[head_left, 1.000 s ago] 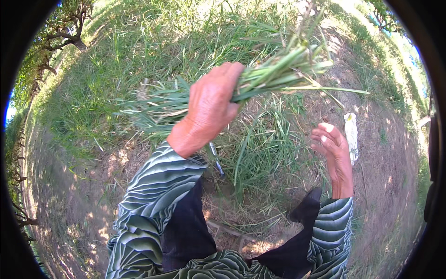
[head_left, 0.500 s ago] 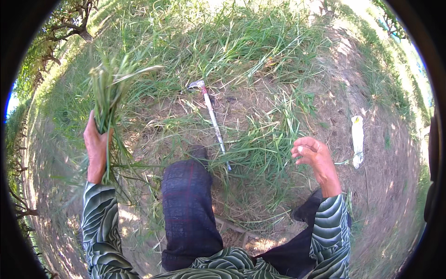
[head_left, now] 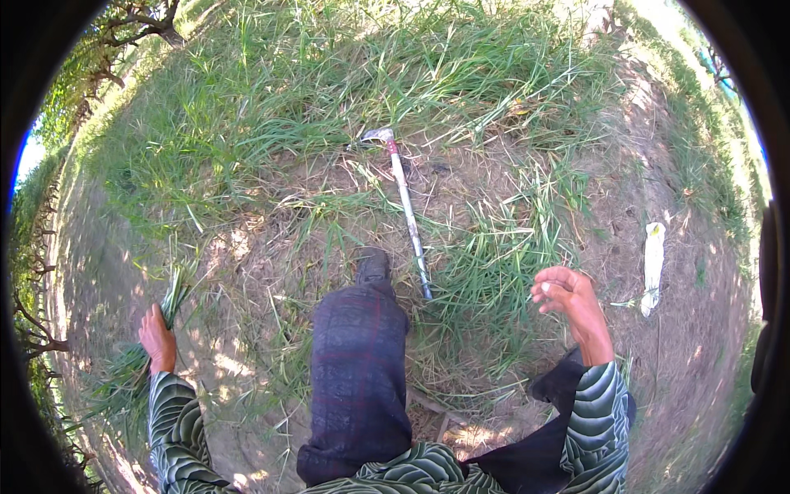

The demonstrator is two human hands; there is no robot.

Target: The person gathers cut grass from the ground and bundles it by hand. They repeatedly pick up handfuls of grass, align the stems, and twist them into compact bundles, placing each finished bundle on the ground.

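Observation:
Low at the left, my left hand [head_left: 158, 339] is closed round a bunch of cut grass [head_left: 174, 295]. The bunch's green blades stick out above the fingers and spread on the ground behind the wrist. My right hand [head_left: 569, 306] hovers at the right with loosely curled fingers, and nothing shows in it. Beside that hand lies a heap of cut green grass [head_left: 485, 263]. A sickle [head_left: 407, 202] with a long pale handle, a red collar and a metal blade rests on the soil ahead of my knee, out of both hands' reach of contact.
My bent leg in dark checked trousers [head_left: 358, 370] stands in the middle. A long white object [head_left: 652, 267], perhaps a crumpled bag, lies on bare soil at the right. Thick standing grass [head_left: 370, 74] spans the far side, with trees [head_left: 140, 29] at the far left.
My left hand has come down and toward me with the grass bunch, which was held upright and is now low by the ground. My right hand stays loosely curled; the view has shifted slightly.

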